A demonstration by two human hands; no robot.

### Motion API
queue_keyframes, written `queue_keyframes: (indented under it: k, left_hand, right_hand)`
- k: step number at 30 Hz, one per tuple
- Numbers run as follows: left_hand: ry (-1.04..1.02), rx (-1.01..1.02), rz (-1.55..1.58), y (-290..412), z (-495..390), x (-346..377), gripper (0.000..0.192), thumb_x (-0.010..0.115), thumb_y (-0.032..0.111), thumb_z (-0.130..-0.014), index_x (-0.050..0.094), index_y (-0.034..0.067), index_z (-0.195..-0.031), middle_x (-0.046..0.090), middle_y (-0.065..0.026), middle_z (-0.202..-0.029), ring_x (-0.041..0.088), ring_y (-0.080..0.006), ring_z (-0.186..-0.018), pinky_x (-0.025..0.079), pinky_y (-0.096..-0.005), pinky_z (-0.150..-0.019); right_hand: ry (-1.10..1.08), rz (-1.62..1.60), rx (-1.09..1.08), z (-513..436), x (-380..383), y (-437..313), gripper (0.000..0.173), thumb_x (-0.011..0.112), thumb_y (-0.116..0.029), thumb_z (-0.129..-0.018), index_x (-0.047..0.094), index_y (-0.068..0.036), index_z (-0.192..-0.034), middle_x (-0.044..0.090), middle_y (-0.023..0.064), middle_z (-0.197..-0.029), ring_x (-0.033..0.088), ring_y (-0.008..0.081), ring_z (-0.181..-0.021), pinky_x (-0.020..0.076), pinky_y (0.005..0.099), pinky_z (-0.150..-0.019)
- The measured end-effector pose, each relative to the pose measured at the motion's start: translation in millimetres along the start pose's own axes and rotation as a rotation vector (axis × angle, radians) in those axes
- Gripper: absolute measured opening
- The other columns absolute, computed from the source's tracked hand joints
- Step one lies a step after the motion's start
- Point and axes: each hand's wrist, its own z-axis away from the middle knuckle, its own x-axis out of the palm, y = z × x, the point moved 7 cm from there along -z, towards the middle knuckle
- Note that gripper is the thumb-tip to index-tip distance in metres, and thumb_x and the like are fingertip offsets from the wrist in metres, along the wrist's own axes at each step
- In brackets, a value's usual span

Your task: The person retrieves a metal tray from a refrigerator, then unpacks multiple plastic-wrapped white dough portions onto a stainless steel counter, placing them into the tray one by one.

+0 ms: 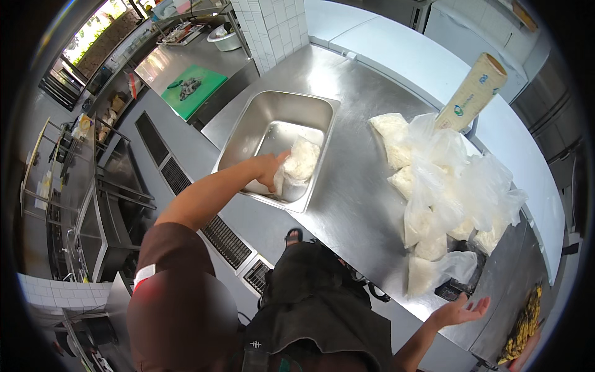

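Observation:
A clear plastic bag of white shredded food (302,160) lies in a deep stainless steel food pan (239,132), against its right side. My left hand (268,169) reaches into the pan and holds the bag's loose plastic end; its fingertips are partly hidden. My right hand (460,312) is palm up with fingers apart and nothing in it, above the table's front edge. Just beyond it sits a black device, apparently a scale (450,290), partly covered by a plastic bag with pale contents (420,274). Several more filled bags (393,135) are heaped behind it.
A printed roll (474,93) stands tilted behind the heaped bags on the steel table (346,186). Overripe bananas (520,330) lie at the far right. Across a gap, a green cutting board (197,90) holds dark pieces. Floor grates (228,239) run below.

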Motion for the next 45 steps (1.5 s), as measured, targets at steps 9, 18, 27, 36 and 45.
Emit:
queue_keyframes:
  k: [9,18,27,36,45]
  left_hand:
    - [0.003,0.276,0.106,-35,14,-54,0.076,0.085,0.035,-0.067,0.061,-0.001,-0.129,0.066,-0.0240,-0.126,0.065,-0.0396,-0.114,0.052,-0.0425,-0.099]
    - [0.000,0.543,1.163,-78,71,-130,0.051,0.079,0.014,-0.072,0.062,0.005,-0.120,0.069,-0.0084,-0.109,0.068,-0.0206,-0.100,0.056,-0.0338,-0.091]
    - [-0.079,0.410,2.050,-105,62,-118,0.040,0.056,0.020,-0.094,0.059,0.003,-0.130,0.068,-0.0150,-0.120,0.070,-0.0250,-0.107,0.060,-0.0412,-0.091]
    - [0.256,0.246,2.175,-97,80,-127,0.050,0.056,0.042,-0.096,0.058,0.006,-0.131,0.068,-0.0133,-0.122,0.070,-0.0286,-0.107,0.060,-0.0467,-0.093]
    - [0.270,0.331,2.385,-93,83,-148,0.061,0.052,0.060,-0.100,0.052,0.019,-0.145,0.061,-0.0114,-0.140,0.060,-0.0387,-0.125,0.053,-0.0652,-0.094]
  right_hand:
    - [-1.266,-0.313,-0.271,141,331,-236,0.021,0.068,-0.009,-0.090,0.067,-0.001,-0.110,0.067,0.0113,-0.097,0.067,0.0233,-0.092,0.0527,0.0334,-0.087]
    - [-1.981,0.824,-0.839,316,514,-233,0.109,0.096,-0.032,-0.062,0.038,-0.011,-0.151,0.057,0.0202,-0.136,0.060,0.0394,-0.124,0.0519,0.0498,-0.100]
    - [-2.276,0.718,-0.598,346,531,-199,0.120,0.100,-0.034,-0.048,0.041,0.003,-0.146,0.062,0.0240,-0.129,0.063,0.0432,-0.118,0.0532,0.0454,-0.099]
    - [-2.577,0.190,0.586,355,498,-213,0.079,0.089,-0.016,-0.071,0.053,-0.001,-0.140,0.063,0.0169,-0.131,0.065,0.0311,-0.119,0.0568,0.0448,-0.097]
    - [-2.398,-0.233,0.980,295,472,-256,0.065,0.081,-0.006,-0.079,0.052,0.002,-0.137,0.065,0.0163,-0.129,0.066,0.0257,-0.119,0.0583,0.0394,-0.099]
